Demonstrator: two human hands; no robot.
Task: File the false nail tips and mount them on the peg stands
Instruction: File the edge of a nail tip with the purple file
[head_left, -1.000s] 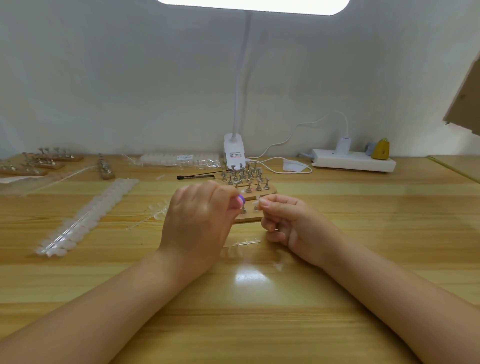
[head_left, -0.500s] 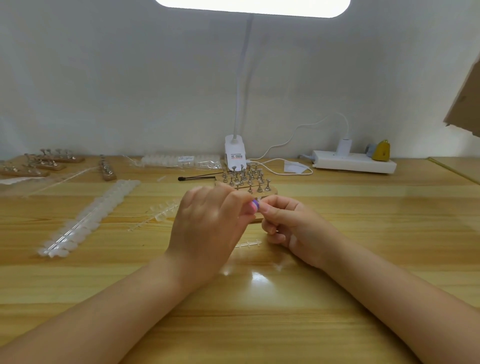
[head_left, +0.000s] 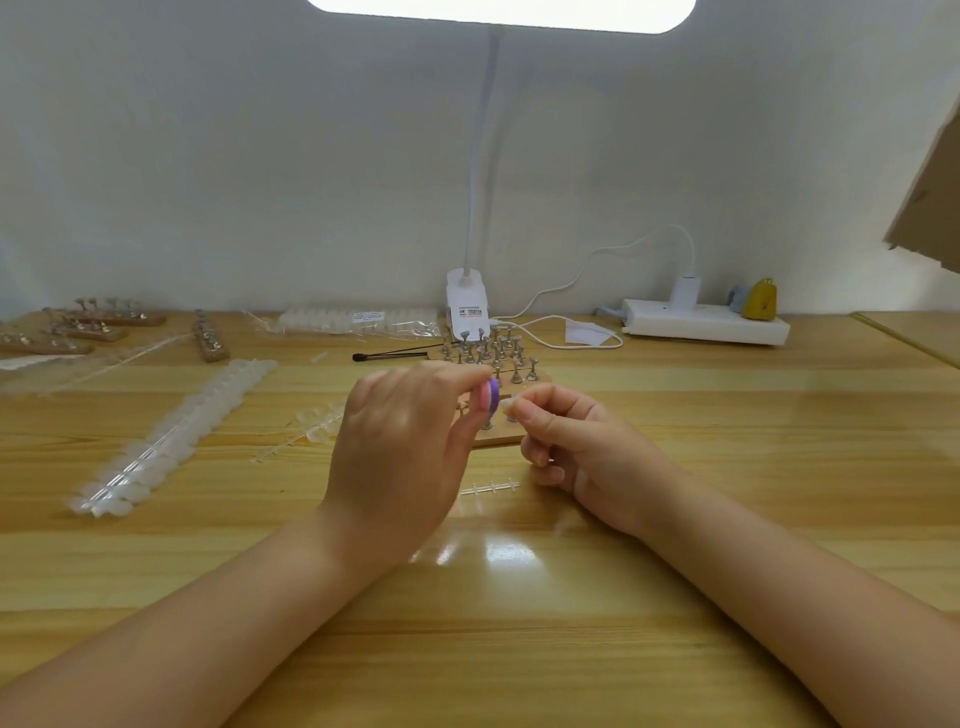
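My left hand (head_left: 402, 447) pinches a small pink and purple nail file (head_left: 489, 396) between thumb and fingertips, held upright above the table's middle. Just right of it, my right hand (head_left: 574, 447) pinches a tiny clear nail tip (head_left: 509, 411) between thumb and forefinger, close to the file. Behind both hands lies a wooden peg stand (head_left: 501, 439) with several metal pegs (head_left: 498, 353). A short clear sprue strip (head_left: 488, 488) lies on the table between my wrists.
Long strips of clear nail tips (head_left: 171, 436) lie at the left, with more wooden peg stands (head_left: 78, 327) at the far left. A lamp base (head_left: 466, 304), a black brush (head_left: 389, 356), a packet of tips (head_left: 358, 319) and a white power strip (head_left: 706, 322) line the back.
Both hands have stayed close together over the peg stand. The file in my left hand has shifted slightly against the tip, showing more of its pink side.
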